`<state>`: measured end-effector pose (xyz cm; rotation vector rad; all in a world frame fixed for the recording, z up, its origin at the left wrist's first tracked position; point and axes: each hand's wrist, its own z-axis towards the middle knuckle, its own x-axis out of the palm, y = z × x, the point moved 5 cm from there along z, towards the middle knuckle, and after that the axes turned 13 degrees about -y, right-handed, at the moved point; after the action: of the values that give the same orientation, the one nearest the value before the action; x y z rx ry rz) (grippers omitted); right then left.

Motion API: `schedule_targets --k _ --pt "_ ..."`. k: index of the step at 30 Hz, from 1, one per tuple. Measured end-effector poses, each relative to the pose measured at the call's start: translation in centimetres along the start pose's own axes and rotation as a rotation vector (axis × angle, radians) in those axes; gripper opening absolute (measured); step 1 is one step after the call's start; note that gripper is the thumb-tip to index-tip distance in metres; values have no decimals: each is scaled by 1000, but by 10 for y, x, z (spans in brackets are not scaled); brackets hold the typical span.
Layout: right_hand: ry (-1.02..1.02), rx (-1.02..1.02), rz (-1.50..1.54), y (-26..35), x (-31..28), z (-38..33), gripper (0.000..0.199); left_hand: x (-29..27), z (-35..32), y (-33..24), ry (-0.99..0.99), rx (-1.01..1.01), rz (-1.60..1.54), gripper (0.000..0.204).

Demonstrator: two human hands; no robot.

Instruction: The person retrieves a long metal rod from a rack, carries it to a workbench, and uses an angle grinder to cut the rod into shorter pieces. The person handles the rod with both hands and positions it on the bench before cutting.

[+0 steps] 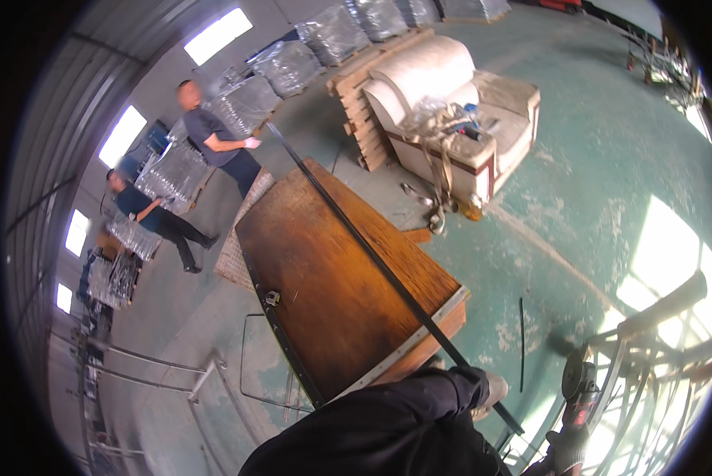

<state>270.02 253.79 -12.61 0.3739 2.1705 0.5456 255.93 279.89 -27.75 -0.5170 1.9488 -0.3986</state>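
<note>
A long dark metal bar [364, 247] lies slantwise across a worn wooden workbench [316, 262] and sticks out past both its ends. My left hand [492, 393], in a light glove below a dark sleeve, is closed around the bar just off the bench's near edge; the sleeve hides part of the grip. To the right, my gloved right hand [564, 451] holds an angle grinder [582, 401] with its disc up, apart from the bar. A tape measure [273, 298] sits at the bench's left side.
A person [221, 139] stands near the bar's far end; another person [158, 214] is farther left. A cream sofa [451, 119] with straps and clutter stands beyond the bench. Metal frames [649, 357] are at right, a metal rack [205, 377] at left. A thin rod [521, 345] lies on the floor.
</note>
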Motion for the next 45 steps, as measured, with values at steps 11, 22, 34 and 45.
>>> schedule_targets --k 11,22,34,45 --pt "284 -265 406 305 45 -32 31 10 -27 30 -286 -72 157 13" --pt "634 -467 294 535 245 -100 30 -46 -104 129 -633 -225 183 15" --pt "886 -240 160 564 560 -140 29 -57 -257 142 -895 -503 114 25" --pt "889 -353 13 512 660 -134 23 -32 -340 197 -876 -648 -129 15"
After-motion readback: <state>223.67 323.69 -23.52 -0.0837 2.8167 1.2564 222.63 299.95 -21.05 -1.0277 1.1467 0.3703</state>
